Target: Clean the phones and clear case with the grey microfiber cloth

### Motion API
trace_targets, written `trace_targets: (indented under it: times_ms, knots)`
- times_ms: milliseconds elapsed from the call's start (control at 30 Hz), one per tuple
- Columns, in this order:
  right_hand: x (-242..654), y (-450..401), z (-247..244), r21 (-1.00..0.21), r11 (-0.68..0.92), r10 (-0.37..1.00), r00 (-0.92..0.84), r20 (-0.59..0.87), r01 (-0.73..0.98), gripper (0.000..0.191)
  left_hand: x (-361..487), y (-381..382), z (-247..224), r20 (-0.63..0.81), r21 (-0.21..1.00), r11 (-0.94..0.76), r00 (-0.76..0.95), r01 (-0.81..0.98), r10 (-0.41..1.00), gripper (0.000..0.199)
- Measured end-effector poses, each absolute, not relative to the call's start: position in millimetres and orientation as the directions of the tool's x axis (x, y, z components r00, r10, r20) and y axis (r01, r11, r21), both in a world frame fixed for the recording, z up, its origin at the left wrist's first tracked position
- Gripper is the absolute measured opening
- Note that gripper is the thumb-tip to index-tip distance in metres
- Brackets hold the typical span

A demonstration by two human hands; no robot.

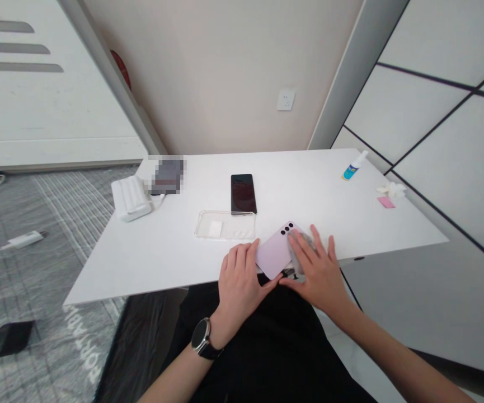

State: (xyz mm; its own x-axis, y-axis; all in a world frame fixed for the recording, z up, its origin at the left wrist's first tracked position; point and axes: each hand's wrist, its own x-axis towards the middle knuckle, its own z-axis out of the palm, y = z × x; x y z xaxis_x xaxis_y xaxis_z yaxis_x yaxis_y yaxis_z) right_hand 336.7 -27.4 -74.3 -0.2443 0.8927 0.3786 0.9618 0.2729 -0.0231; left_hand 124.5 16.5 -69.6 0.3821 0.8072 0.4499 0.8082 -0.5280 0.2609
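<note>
A pale purple phone (273, 254) lies back side up and slanted at the table's front edge, its three dark camera lenses toward the upper right. My left hand (242, 280) grips its lower left side, fingertips on one edge and thumb at the bottom corner. Under the fingers of my right hand (319, 271) is a grey cloth (301, 257), pressed against the phone's right side. Beyond them a clear phone case (226, 225) with a small white patch rests flat. Its top edge meets a black phone (243, 194) lying screen up.
On the white table (149, 268), a white power bank (131, 198) and a blurred dark item (168, 176) are at the left. A small spray bottle (354, 165), a pink slip (386, 202) and crumpled white material (393, 190) are at the right. A wall stands behind.
</note>
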Motion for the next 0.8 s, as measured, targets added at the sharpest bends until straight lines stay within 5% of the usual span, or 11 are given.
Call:
trace_targets:
  times_ms: [133,333,500,700,800]
  knots:
    - [321,-37,-74,-0.014,0.584,0.784,-0.56,0.268,0.812,0.099,124,16,-69,0.441,0.279,-0.533,0.387,0.799,0.81,0.048]
    - [338,-5,-65,-0.058,0.233,0.92,-0.2,0.338,0.971,0.09,124,18,-65,0.437,0.294,-0.534,0.386,0.793,0.813,0.062]
    - [322,-12,-61,-0.084,0.57,0.811,-0.543,0.215,0.818,0.101,124,19,-65,0.403,0.294,-0.531,0.401,0.794,0.823,0.057]
    - [336,3,-60,-0.084,0.313,0.911,-0.275,0.307,0.946,0.087,126,18,-63,0.424,0.309,-0.521,0.375,0.796,0.824,0.063]
    - [320,-11,-65,-0.085,0.499,0.843,-0.461,0.276,0.862,0.096,126,17,-66,0.427,0.297,-0.509,0.364,0.808,0.828,0.053]
